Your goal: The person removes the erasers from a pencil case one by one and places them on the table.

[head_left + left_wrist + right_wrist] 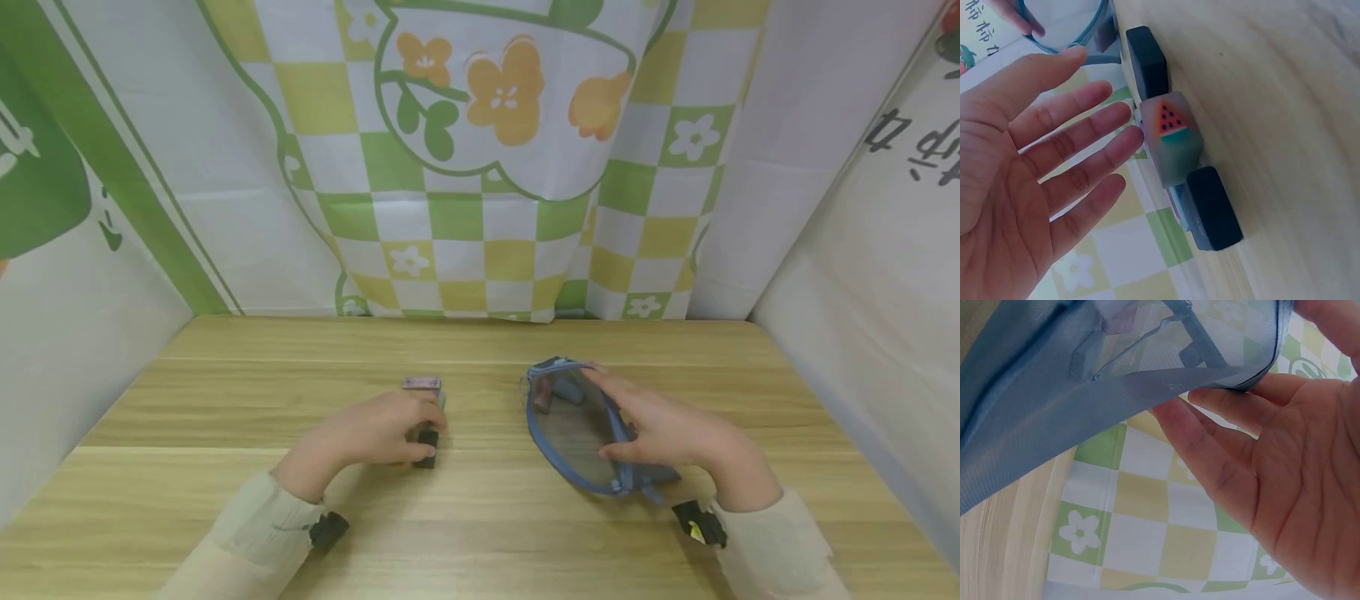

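Observation:
My left hand (pixel 386 427) is over several small blocks on the table, its fingers spread and relaxed. In the left wrist view the fingertips are right beside a block with a watermelon picture (pixel 1182 150), which stands between a dark block (pixel 1149 59) and another dark block (pixel 1213 209). A pinkish block (pixel 422 383) lies just beyond that hand. My right hand (pixel 667 427) holds the side of a blue mesh zip pouch (pixel 557 463), thumb and fingers at its rim. The pouch's mouth gapes open. Inside are a reddish-brown piece (pixel 543 395) and a grey-blue piece (pixel 567 390).
Both hands work over a light wooden table (pixel 480 542). A checked, flowered cloth (pixel 457 217) hangs along its back edge, and printed white cloth walls stand at the left and right. A blue pull tab (pixel 652 494) hangs from the pouch's near end.

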{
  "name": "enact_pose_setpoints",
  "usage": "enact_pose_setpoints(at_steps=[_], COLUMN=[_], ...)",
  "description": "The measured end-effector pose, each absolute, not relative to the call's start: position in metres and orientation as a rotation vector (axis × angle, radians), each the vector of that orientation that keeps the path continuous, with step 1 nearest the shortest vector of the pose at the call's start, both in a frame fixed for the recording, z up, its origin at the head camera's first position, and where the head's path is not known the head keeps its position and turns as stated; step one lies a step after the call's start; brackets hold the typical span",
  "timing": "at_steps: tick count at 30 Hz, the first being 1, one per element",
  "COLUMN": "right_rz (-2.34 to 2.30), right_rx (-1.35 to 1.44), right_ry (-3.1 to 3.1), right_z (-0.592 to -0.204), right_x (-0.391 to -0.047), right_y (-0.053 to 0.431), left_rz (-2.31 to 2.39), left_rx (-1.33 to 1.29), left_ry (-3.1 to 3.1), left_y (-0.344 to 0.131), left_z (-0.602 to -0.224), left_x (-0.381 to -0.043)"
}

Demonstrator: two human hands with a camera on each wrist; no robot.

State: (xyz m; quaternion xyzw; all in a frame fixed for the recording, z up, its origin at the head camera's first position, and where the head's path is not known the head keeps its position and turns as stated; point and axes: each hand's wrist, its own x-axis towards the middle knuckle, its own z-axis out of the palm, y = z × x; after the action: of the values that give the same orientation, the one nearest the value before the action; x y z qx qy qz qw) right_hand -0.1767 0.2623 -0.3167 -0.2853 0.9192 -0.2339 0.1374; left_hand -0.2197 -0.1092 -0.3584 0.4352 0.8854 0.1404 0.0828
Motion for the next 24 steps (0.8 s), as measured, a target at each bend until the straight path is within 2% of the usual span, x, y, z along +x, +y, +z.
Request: enact_pose_setpoints(at_steps=[13,24], right_rz=[-0.66,-0.673], right_rx=[-0.814,-0.816], right_ry=[2.674,2.672], right_z=[-0.318,-0.319], right_x=[-0.178,-0.177], right_y=[0.262,0.262], left_rz=[0.43,0.383], left_rx=[1.358,1.538], left_ry=[2.63,2.615], left_y=[-0.085,-0.048], left_z=[-0.35,-0.347], left_x=[-0.219,-0.228])
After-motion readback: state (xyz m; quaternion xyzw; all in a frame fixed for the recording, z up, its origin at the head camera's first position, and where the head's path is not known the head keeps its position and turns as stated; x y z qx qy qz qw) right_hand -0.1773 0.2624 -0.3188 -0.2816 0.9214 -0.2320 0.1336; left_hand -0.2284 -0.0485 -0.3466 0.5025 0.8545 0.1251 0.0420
